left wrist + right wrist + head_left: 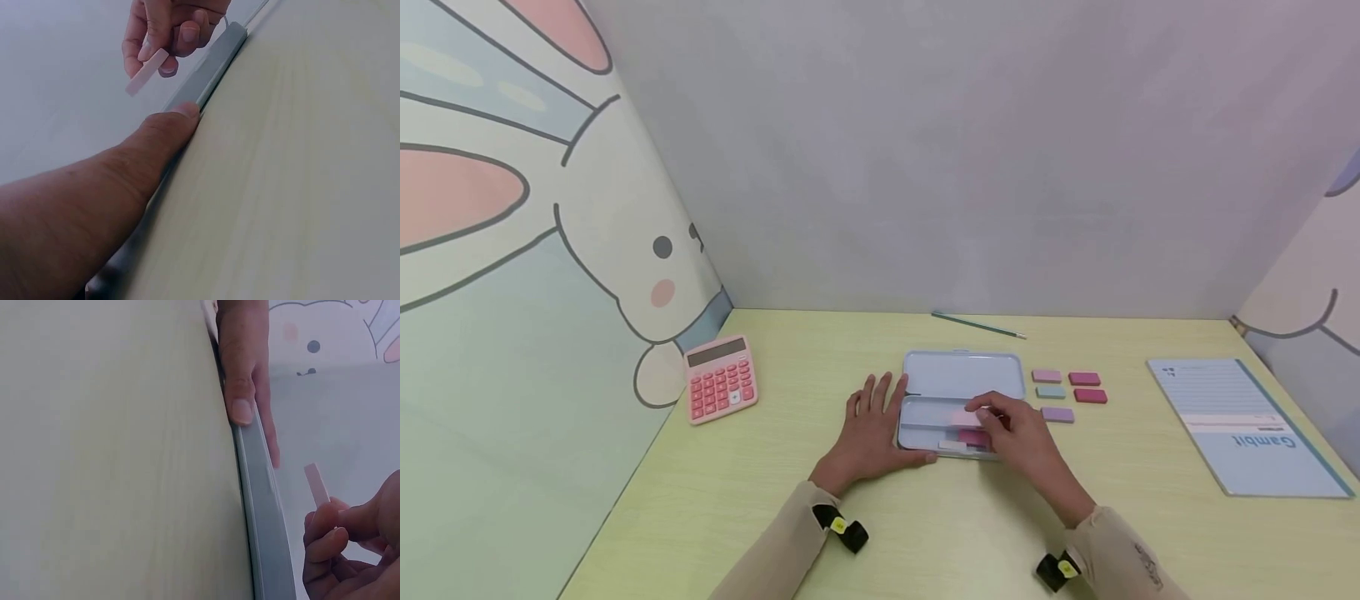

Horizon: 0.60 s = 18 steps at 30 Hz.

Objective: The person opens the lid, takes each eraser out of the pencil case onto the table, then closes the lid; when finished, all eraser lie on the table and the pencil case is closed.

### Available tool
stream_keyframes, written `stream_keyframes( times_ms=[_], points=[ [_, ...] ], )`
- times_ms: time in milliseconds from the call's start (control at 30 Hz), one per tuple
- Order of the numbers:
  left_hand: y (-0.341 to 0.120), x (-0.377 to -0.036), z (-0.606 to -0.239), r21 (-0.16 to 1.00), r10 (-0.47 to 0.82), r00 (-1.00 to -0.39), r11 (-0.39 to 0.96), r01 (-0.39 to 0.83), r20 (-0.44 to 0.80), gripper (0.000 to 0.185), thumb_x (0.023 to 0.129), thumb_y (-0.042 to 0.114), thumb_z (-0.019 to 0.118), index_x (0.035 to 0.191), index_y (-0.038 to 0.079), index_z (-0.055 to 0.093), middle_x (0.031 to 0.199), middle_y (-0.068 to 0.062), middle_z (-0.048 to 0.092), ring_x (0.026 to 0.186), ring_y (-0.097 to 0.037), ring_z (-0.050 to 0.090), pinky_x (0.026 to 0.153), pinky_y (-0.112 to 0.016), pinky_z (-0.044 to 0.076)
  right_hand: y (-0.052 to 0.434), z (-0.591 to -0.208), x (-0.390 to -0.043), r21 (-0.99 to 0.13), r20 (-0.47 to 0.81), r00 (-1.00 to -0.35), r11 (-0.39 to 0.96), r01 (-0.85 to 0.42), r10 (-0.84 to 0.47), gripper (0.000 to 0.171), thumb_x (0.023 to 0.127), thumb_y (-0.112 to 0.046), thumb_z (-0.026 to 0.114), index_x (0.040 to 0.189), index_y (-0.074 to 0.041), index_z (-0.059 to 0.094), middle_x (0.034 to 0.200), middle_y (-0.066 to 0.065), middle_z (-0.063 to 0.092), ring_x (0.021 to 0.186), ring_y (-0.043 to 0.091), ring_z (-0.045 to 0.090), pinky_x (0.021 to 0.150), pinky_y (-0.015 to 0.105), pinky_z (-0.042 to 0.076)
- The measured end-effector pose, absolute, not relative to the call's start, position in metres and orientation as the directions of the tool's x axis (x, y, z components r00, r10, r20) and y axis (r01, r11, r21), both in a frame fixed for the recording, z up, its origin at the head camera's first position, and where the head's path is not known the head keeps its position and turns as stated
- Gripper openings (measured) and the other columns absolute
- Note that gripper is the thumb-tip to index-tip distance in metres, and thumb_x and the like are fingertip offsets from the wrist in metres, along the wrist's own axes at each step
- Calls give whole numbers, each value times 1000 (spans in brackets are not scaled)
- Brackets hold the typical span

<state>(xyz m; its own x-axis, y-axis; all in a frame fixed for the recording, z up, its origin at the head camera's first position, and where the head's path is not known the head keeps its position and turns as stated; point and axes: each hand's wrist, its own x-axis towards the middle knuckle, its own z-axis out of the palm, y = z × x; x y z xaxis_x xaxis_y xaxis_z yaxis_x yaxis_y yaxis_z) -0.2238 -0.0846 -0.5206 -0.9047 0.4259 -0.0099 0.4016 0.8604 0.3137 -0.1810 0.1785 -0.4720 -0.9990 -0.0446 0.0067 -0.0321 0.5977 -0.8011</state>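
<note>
A pale blue pencil case (pixel 962 375) lies on the table with its lid folded back. My right hand (pixel 1021 429) is over its right half and pinches a light pink eraser (pixel 315 482) between thumb and fingers, raised above the tray. Below it, a magenta eraser (pixel 973 437) and a white eraser (pixel 952 446) lie in the front compartment. At the case's left side my left hand (pixel 874 429) has its fingers spread. Its thumb (pixel 178 115) lies along the front edge of the case.
Right of the case lie several more erasers, among them a light blue one (pixel 1050 392) and a purple one (pixel 1057 414). A dark green pencil (pixel 977 324) is behind the case. At the left is a pink calculator (pixel 721 380); a notebook (pixel 1247 429) lies far right.
</note>
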Motion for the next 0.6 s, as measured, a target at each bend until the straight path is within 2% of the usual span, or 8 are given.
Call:
stream_keyframes(
  times_ms=[133,267,500,600],
  points=[
    [-85,-224,-521,315,427,-904,860,402,-11,130,82,90,65,175,24,3,183,-13,10,170,-41,5,132,-63,15,191,-471,-178,-814,-46,-999,581,25,-21,19,110,-15,61,116,-17,79,80,5,61,71,17,55,61,25,44],
    [-85,-224,-521,317,432,-902,857,407,-9,130,82,89,65,175,23,3,183,-14,10,170,-41,6,131,-64,16,204,-470,-174,-838,-78,-997,542,61,-8,20,111,-15,59,120,-11,76,82,7,67,74,16,60,61,24,48],
    [-85,-222,-519,331,433,-902,852,405,-10,130,82,88,66,175,22,4,182,-14,11,170,-42,7,131,-64,16,228,-470,-169,-842,-53,-999,537,45,1,20,110,-14,60,120,-6,75,89,8,71,79,12,62,66,22,51],
    [-85,-222,-519,336,433,-901,850,405,-10,130,82,88,66,175,22,4,182,-14,11,170,-42,7,131,-64,17,238,-469,-166,-837,-53,-999,544,52,13,20,110,-17,62,121,-6,76,98,9,74,82,9,62,69,20,53]
  ],
)
